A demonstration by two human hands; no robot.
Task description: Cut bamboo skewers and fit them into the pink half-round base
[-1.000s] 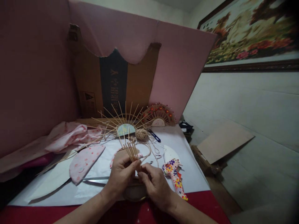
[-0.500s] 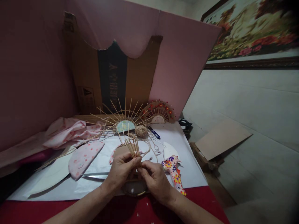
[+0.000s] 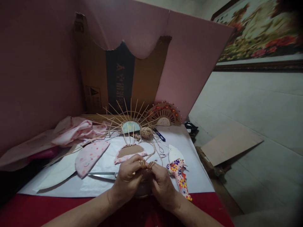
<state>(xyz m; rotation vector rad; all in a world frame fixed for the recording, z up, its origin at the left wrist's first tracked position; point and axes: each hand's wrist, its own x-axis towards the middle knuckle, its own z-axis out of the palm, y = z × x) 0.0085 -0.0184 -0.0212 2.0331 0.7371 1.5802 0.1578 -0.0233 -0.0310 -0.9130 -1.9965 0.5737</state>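
My left hand [image 3: 127,176] and my right hand [image 3: 163,183] are close together near the table's front edge. Both are closed on a bundle of thin wooden sticks [image 3: 143,164], whose ends show between the fingers and thumbs. Just beyond lies a half-round cardboard piece [image 3: 130,151] edged in pink fabric, with several sticks standing out from its curved side. Scissors [image 3: 104,175] rest left of my left hand, their handles partly hidden. Beside my right hand is a flower-patterned glue gun [image 3: 178,175]. A dark round object below the hands is mostly covered.
A pink spotted half-round piece [image 3: 90,157] and crumpled pink fabric [image 3: 78,129] lie left. Behind are a green half-round with radiating sticks [image 3: 131,127], a twine ball [image 3: 146,132], a blue-handled tool [image 3: 159,135] and a decorated fan [image 3: 163,113]. Cardboard [image 3: 144,75] stands at the back.
The bundle of sticks, upright before, is now tipped so its ends face me. My hands have turned and drawn closer, uncovering more of the half-round cardboard. The view has shifted slightly left.
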